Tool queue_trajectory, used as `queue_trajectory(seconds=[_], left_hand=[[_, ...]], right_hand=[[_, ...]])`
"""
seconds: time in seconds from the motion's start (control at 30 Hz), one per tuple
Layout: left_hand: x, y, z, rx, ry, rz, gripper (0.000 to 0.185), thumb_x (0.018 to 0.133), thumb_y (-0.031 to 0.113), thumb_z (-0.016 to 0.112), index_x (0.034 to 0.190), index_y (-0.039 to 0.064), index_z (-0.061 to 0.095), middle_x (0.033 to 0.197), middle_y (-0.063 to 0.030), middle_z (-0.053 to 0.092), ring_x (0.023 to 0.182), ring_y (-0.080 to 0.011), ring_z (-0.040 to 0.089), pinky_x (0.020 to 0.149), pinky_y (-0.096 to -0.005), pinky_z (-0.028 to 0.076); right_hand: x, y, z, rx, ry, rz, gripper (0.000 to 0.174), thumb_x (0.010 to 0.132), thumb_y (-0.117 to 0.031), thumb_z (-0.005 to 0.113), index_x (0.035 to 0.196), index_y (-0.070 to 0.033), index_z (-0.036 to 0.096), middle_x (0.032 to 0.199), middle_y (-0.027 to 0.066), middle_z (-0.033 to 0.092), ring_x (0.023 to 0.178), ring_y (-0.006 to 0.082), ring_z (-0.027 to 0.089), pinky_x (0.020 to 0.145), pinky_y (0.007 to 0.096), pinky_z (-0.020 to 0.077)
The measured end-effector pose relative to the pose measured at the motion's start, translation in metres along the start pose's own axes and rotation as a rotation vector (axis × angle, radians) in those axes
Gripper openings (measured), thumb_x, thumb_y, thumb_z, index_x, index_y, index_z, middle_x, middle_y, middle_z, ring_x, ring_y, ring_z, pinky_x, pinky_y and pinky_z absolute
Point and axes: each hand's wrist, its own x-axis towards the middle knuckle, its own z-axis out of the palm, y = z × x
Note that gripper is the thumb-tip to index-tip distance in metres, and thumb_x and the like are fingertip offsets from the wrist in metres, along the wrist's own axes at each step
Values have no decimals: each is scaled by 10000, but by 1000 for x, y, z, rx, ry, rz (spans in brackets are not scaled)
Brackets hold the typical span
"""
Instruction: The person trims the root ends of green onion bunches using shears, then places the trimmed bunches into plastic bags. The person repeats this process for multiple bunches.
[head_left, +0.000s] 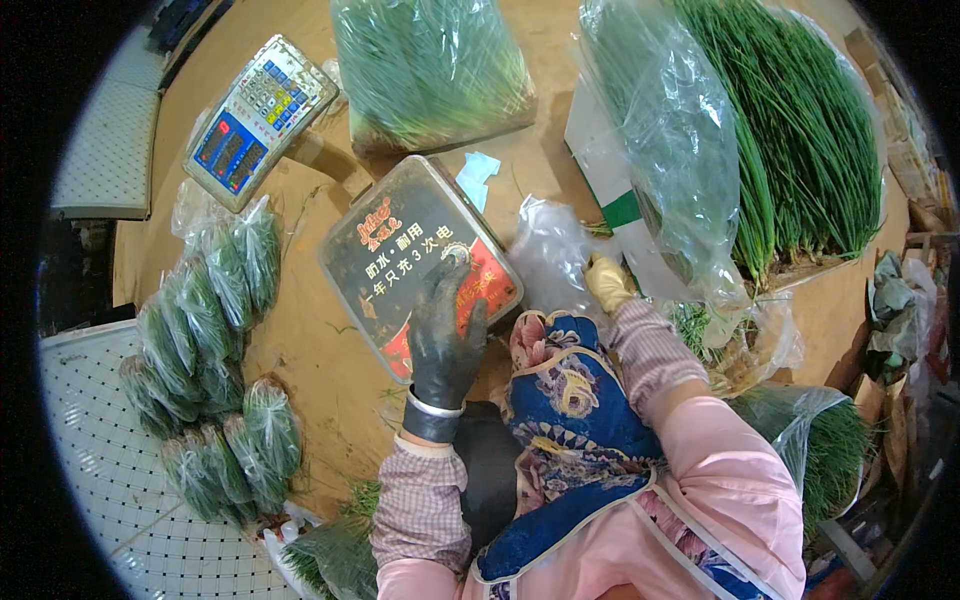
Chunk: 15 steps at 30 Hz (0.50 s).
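Observation:
My left hand (448, 330), in a black rubber glove, lies over the lower right part of the digital scale's platform (397, 255), fingers spread, with nothing in its grasp. The scale's display and keypad unit (259, 120) stands beyond the platform on the left. To the right of the platform, my right hand (607, 281), in a pale yellow glove, is at the edge of a clear plastic bag (551, 247); its fingers are curled, but whether they grip the bag cannot be made out. A light blue scrap (478, 178) lies beside the platform's upper right edge.
Bagged bundles of green stalks (191, 322) are piled at left. A large bag of greens (435, 75) lies beyond the scale. At right are a plastic-covered bunch (667, 135), loose long green stalks (802, 142) and a white-and-green box (615, 202). More bagged greens (825, 450) sit at lower right.

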Motion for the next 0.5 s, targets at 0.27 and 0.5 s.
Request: queue_trajectory(seconds=[0.27, 0.5], left_hand=[[-12, -34, 36, 9, -284, -122, 469, 777, 409, 592, 953, -23, 549, 853, -199, 592, 808, -339, 572, 731, -408, 451], [10, -34, 27, -392, -319, -64, 368, 794, 315, 590, 950, -17, 554, 906, -169, 591, 808, -272, 565, 691, -345, 443]], right_hand=[[-73, -75, -138, 683, 277, -262, 222, 792, -244, 596, 845, -29, 581, 642, 44, 534, 589, 128, 480, 548, 265, 391], [-100, -162, -215, 983, 129, -538, 224, 793, -199, 616, 906, -6, 607, 779, 15, 573, 710, 104, 492, 633, 220, 399]])
